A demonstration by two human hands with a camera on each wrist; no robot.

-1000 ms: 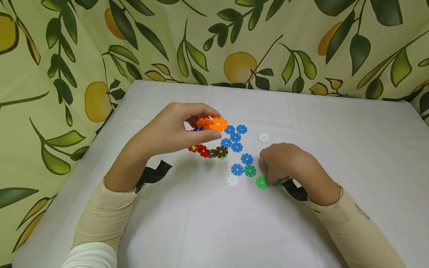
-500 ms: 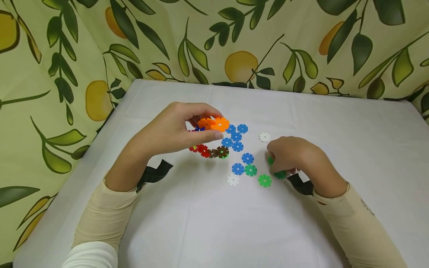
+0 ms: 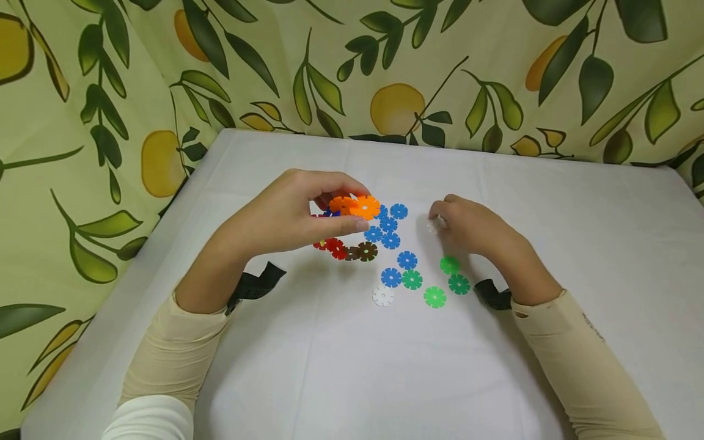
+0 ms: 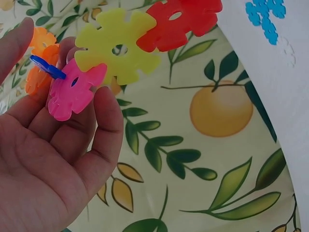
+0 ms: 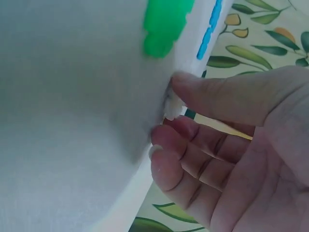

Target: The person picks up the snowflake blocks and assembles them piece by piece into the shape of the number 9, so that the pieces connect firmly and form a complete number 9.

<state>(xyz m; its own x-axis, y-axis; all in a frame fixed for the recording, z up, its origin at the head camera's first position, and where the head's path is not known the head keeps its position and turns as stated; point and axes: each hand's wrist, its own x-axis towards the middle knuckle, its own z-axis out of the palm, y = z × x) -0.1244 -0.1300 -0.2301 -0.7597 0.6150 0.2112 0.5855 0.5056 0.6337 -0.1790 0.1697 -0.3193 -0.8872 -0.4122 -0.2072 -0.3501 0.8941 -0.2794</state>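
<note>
My left hand [image 3: 291, 211] holds a linked chain of notched plastic discs above the table, with orange discs [image 3: 373, 203] between thumb and fingers. In the left wrist view a blue disc [image 4: 44, 65], a pink disc [image 4: 67, 96], a yellow disc [image 4: 94, 46] and a red disc [image 4: 193, 26] are slotted together. Red discs and brown discs [image 3: 370, 246] hang at the chain's lower end. My right hand [image 3: 478, 229] pinches a white disc [image 5: 174, 107] at the tabletop; its fingers partly cover the disc.
Several loose blue discs [image 3: 389, 240] lie in the middle of the white table [image 3: 352, 379]. Green discs [image 3: 436, 303] lie nearer me, beside another white disc [image 3: 379, 300]. A patterned cloth [image 3: 346, 91] hangs behind the table and at its left.
My right hand has moved away from the green discs, farther up the table to the white disc, leaving the green ones uncovered. The left hand keeps its chain nearly still.
</note>
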